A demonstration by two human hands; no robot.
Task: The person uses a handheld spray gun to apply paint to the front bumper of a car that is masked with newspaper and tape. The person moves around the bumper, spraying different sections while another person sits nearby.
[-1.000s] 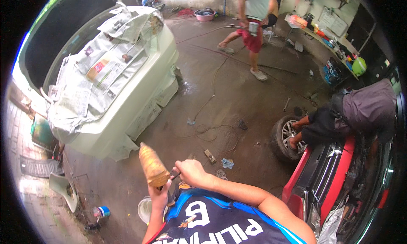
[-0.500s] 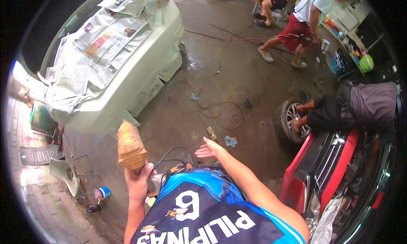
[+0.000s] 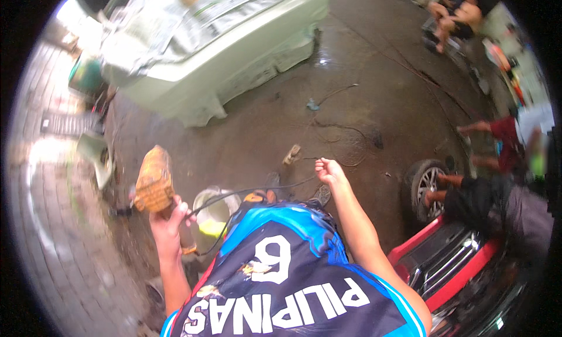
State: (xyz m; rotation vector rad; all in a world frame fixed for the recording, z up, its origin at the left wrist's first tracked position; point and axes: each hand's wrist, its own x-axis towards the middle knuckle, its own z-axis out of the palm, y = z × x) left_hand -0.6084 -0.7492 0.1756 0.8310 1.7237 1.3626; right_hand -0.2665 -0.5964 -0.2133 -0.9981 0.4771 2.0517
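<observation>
while my left hand [image 3: 167, 223] grips a polisher with a tan pad [image 3: 153, 188] at nine o'clock, my right hand [image 3: 329, 172] pinches its black cord [image 3: 257, 191] above a white bucket [image 3: 213, 214].

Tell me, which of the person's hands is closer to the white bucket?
Left. The left hand, gripping a polisher, is right beside the white bucket; the right hand is raised farther off to its right.

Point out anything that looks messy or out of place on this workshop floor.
Loose cables snake in tangles across the wet concrete floor, with a small wooden block and scraps lying among them. A black cord runs from the left hand to the right hand.
</observation>
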